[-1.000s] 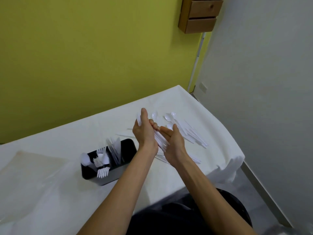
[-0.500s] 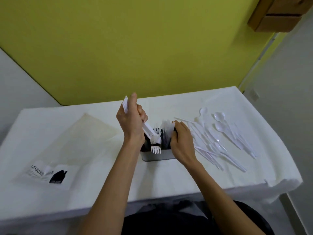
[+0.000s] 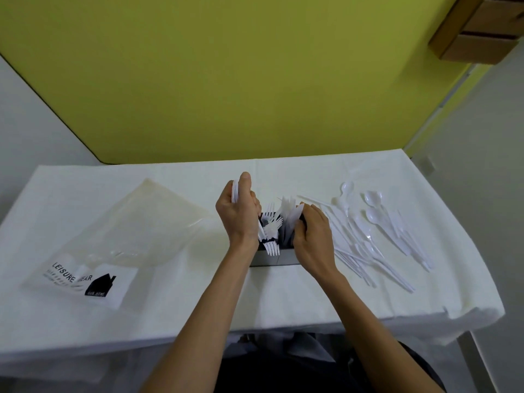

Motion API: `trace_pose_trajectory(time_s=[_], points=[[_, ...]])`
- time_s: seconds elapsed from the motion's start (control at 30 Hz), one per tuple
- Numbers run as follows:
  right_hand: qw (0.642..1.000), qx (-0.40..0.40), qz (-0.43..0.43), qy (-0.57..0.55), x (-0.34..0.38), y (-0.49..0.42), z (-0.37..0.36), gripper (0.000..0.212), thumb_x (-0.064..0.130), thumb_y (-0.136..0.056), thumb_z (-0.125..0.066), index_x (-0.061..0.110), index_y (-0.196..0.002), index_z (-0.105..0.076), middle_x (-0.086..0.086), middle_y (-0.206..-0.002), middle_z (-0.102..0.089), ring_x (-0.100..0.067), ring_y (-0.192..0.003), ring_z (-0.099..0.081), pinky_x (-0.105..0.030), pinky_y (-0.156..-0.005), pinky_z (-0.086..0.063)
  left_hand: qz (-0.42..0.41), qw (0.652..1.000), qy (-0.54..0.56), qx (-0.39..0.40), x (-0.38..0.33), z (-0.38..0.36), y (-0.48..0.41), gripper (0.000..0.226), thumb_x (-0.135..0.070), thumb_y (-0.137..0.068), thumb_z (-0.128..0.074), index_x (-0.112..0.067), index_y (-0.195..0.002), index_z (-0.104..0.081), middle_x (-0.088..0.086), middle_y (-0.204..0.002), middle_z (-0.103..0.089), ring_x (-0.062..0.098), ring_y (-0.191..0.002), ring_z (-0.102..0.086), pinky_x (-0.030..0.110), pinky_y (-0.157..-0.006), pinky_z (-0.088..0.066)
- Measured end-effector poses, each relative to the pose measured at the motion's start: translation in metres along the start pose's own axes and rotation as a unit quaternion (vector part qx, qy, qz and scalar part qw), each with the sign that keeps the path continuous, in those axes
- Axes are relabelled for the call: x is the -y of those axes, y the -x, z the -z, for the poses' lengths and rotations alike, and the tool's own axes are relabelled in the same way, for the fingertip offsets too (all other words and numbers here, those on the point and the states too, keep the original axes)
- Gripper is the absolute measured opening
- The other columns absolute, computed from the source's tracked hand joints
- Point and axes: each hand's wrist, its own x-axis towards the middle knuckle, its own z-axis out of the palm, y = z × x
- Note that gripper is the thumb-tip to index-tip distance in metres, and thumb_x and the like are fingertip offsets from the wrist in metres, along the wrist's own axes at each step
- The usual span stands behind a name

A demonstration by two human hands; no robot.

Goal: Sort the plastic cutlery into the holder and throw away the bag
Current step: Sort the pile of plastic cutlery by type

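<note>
A dark cutlery holder stands mid-table with white forks and knives sticking out of it. My left hand is at the holder's left side, closed around a bunch of white plastic knives whose lower ends reach into the holder. My right hand grips the holder's right side, fingers curled over its rim. A scatter of white spoons and knives lies on the cloth to the right. The clear plastic bag with a printed label lies flat to the left.
The table is covered in a white cloth, with its front edge close to my body. A yellow wall rises behind it. A wooden drawer unit hangs at the upper right.
My hands carried the bunch of knives from the loose pile over to the holder. The left hand lowered it toward the holder while the right hand took hold of the holder's side. The view swung left.
</note>
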Motion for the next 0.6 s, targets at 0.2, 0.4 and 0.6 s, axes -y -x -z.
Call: trace_pose_trajectory(time_s=[0.2, 0.4, 0.6], points=[[1.000, -0.010, 0.012, -0.006, 0.003, -0.001, 0.002, 0.023, -0.001, -0.080, -0.041, 0.019, -0.074, -0.034, 0.004, -0.073, -0.042, -0.021, -0.072, -0.040, -0.026, -0.067, -0.027, 0.002, 1.000, -0.005, 0.010, -0.003, -0.013, -0.011, 0.040, -0.024, -0.098, -0.060, -0.019, -0.068, -0.033, 0.010, -0.064, -0.027, 0.023, -0.056, -0.018, 0.034, -0.049, -0.019], [1.000, -0.015, 0.015, -0.007, 0.001, -0.002, 0.002, 0.022, -0.004, -0.080, -0.043, 0.016, -0.074, -0.039, 0.004, -0.072, -0.045, -0.020, -0.072, -0.042, -0.026, -0.067, -0.028, -0.029, 0.993, -0.108, 0.048, 0.029, -0.003, -0.002, 0.048, -0.038, -0.100, -0.055, -0.007, -0.068, -0.037, 0.006, -0.055, -0.043, 0.022, -0.053, -0.040, 0.035, -0.055, -0.041], [1.000, -0.010, 0.009, -0.017, -0.003, -0.001, 0.002, 0.018, -0.001, -0.082, -0.043, 0.016, -0.073, -0.041, 0.004, -0.071, -0.048, -0.021, -0.073, -0.045, -0.028, -0.066, -0.032, -0.140, 0.948, -0.256, 0.127, 0.045, 0.017, 0.008, 0.008, -0.033, -0.096, -0.058, -0.026, -0.099, -0.058, -0.012, -0.100, -0.067, 0.013, -0.100, -0.064, 0.043, -0.090, -0.053]])
